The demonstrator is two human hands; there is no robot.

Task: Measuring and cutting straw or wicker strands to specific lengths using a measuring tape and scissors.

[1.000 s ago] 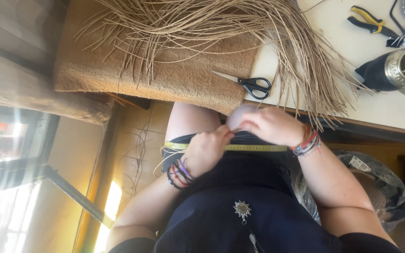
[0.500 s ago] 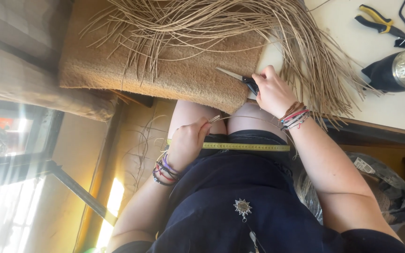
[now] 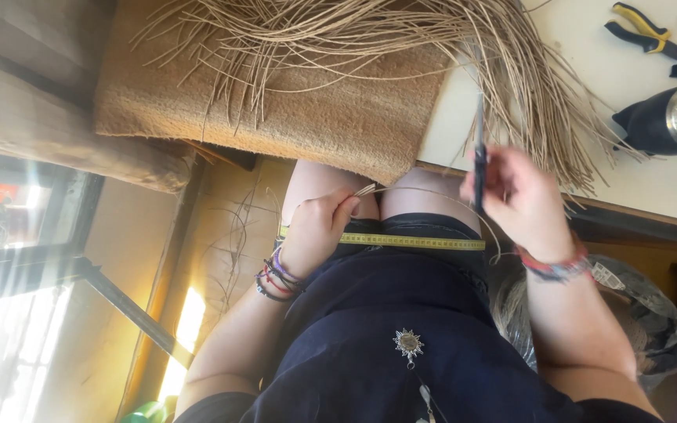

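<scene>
In the head view, the left hand (image 3: pixel 319 227) rests on the lap with its fingers curled shut, pinching the end of a thin tan fibre strand (image 3: pixel 425 194) between thumb and forefinger. The strand arcs from that pinch across the knees toward the right hand (image 3: pixel 523 204). The right hand is raised above the lap, fingers closed around the handles of a pair of scissors (image 3: pixel 479 145), whose blades point up toward the table's near edge; motion blur hides whether the blades are apart or together.

A yellow measuring tape (image 3: pixel 401 240) lies flat across the thighs, just under both hands, on the dark shorts (image 3: pixel 401 329). Both wrists carry stacked bracelets.

On the table (image 3: pixel 589 102), a brown woven mat (image 3: pixel 338 117) covers the left part and hangs over the near edge above the knees. A large bundle of loose tan fibres (image 3: pixel 370 39) fans across the mat and spills over its right edge onto the bare white table, close to the scissors. At the far right corner lie yellow-handled pliers (image 3: pixel 644 31), and near the right edge a dark vessel with a metal rim (image 3: pixel 675 117) lies on its side.

A clear plastic bag (image 3: pixel 644 321) sits beside the right forearm, below the table's edge.
</scene>
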